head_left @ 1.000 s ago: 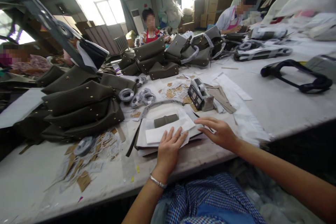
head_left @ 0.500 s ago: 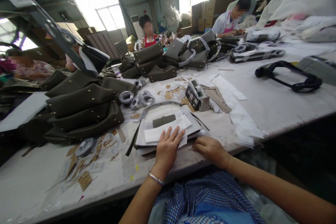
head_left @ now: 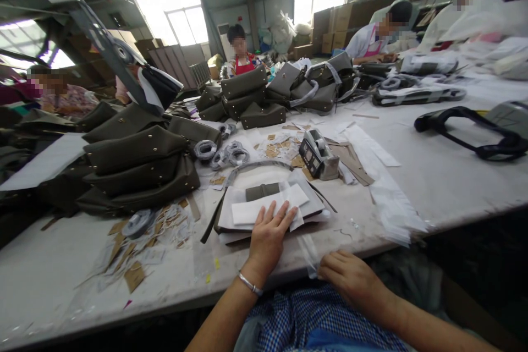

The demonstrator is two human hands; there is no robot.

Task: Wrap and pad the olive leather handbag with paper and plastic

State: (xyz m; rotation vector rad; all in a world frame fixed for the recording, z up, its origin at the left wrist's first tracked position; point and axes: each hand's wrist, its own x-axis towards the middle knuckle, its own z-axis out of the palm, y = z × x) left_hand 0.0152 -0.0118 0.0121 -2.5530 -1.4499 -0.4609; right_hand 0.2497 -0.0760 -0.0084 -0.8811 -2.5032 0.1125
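In front of me a dark olive handbag (head_left: 264,191) lies flat, largely covered by white paper sheets (head_left: 247,213), with its wrapped handle arching away from me. My left hand (head_left: 270,234) rests flat on those sheets, fingers spread. Near the table's front edge my right hand (head_left: 344,275) is closed, its fingers pinching a small clear plastic bag (head_left: 308,253). That plastic runs from the fingertips toward the handbag's lower edge. A dark strap (head_left: 212,217) sticks out at the handbag's left side.
Stacked olive bags (head_left: 136,168) stand at left, more bags (head_left: 284,91) behind. A tape dispenser (head_left: 319,157) sits beyond the handbag. Tan tags (head_left: 134,275) lie scattered at left, white strips (head_left: 391,203) at right. A black frame-shaped item (head_left: 474,126) lies farther right. Several people work across the table.
My right hand has pulled back from the handbag's lower right edge toward me, drawing clear plastic into view. My left hand stays on the paper. The whole view has shifted slightly.
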